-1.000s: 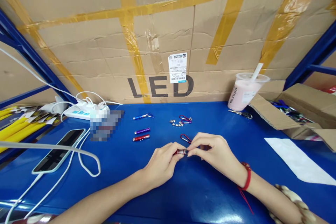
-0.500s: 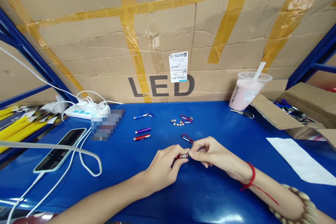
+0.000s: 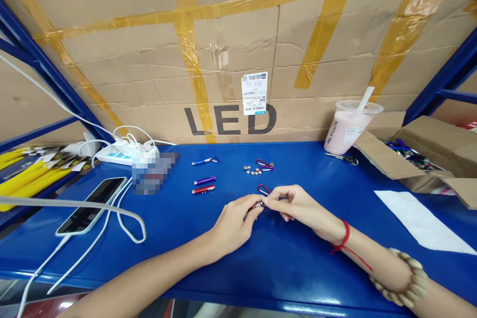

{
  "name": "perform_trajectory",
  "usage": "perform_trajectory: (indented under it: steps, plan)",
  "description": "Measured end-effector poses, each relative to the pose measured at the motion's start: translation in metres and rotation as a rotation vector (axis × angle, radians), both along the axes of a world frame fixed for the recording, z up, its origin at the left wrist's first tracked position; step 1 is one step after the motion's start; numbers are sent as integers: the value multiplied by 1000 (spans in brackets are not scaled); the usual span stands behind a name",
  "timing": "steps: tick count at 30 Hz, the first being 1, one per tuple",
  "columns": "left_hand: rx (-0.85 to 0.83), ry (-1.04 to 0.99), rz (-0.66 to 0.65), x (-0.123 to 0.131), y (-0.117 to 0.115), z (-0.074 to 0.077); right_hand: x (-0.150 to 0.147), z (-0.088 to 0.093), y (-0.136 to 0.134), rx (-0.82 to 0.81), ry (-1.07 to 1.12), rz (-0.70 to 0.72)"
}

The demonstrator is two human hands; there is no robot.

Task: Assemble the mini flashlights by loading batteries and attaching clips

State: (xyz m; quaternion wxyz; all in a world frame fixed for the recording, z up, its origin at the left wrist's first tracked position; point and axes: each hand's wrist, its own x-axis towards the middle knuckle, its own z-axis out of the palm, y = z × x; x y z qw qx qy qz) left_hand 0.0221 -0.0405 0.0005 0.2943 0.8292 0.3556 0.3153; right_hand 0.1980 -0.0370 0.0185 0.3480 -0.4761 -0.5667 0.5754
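My left hand (image 3: 236, 221) is closed around a small red flashlight (image 3: 256, 205), with a short stretch of its barrel showing between thumb and finger. At the flashlight's right end, my right hand (image 3: 294, 203) pinches with thumb and forefinger; whatever small part lies between those fingertips is hidden. Just beyond the right fingers is a red carabiner (image 3: 264, 189), partly covered. Farther back, several button cells (image 3: 253, 171) lie beside more carabiners (image 3: 265, 163). To the left rest a red flashlight (image 3: 203, 190), a purple flashlight (image 3: 204, 180) and a blue flashlight (image 3: 201, 162) with a clip.
A phone (image 3: 91, 206) with white cables and a power strip (image 3: 121, 153) occupies the left side. On the right stand a drink cup (image 3: 348, 129), keys (image 3: 342, 158), white paper (image 3: 421, 221) and an open carton (image 3: 443, 144). A big cardboard box (image 3: 149, 84) forms the back.
Both hands have moved slightly up and left in the picture with the flashlight, and the right fingertips now cover more of its end. The whole view has shifted a little.
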Motion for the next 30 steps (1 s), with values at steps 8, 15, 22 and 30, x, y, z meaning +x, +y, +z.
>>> perform_trajectory:
  steps: [8, 15, 22, 30]
  plan:
    - [-31, 35, 32, -1, 0, 2, -1, -3, 1, 125, -48, -21]
    - [-45, 45, 51, -1, 2, 2, 0, -2, 1, 202, -61, -26]
    - [-54, 47, 27, -1, 1, 3, 2, -2, 1, 319, -78, -20]
    - [-40, 65, 7, -1, 2, 4, 3, 1, -1, 400, -94, -12]
